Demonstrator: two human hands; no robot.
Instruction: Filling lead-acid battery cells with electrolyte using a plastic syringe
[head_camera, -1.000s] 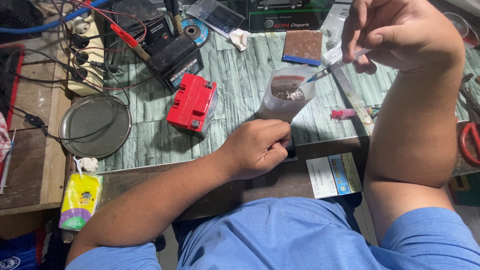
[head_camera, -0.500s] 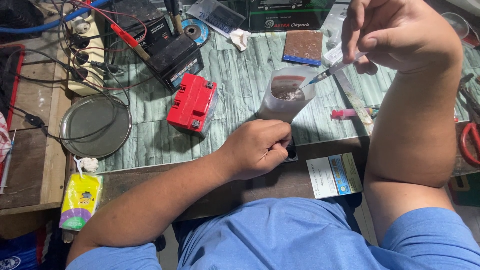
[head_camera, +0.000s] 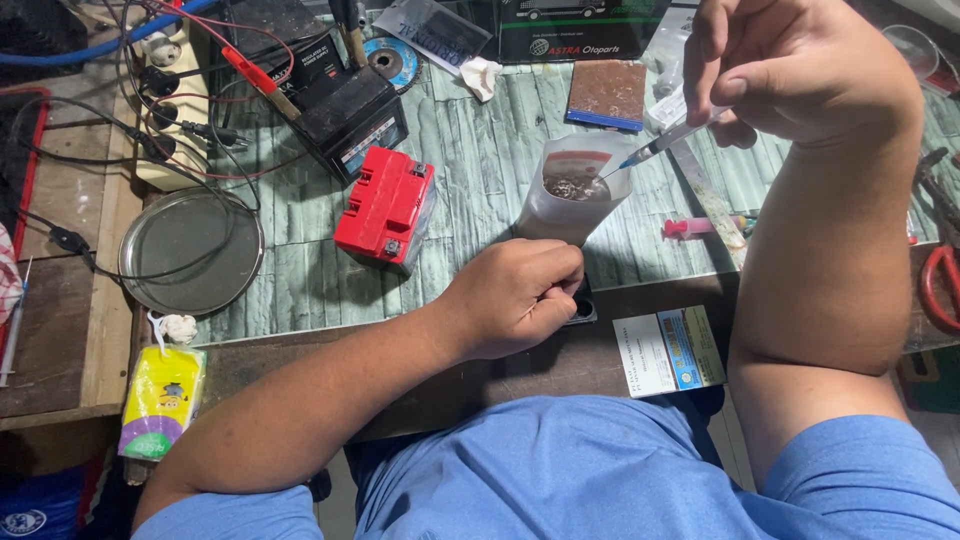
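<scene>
A syringe (head_camera: 668, 138) is pinched in the right hand (head_camera: 790, 70), its tip poised over the open pouch (head_camera: 572, 200); the left hand (head_camera: 515, 295) is closed at the pouch's base. The dark contents appear untouched.

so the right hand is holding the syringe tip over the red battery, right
Not quite. The head view shows the right hand holding the syringe with its tip over the open pouch, not the red battery, which lies apart to the pouch's left.

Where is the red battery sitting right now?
In the head view, the red battery lies left of centre on the green-patterned table, between the round metal lid and the white pouch, just beyond the left hand.
</scene>
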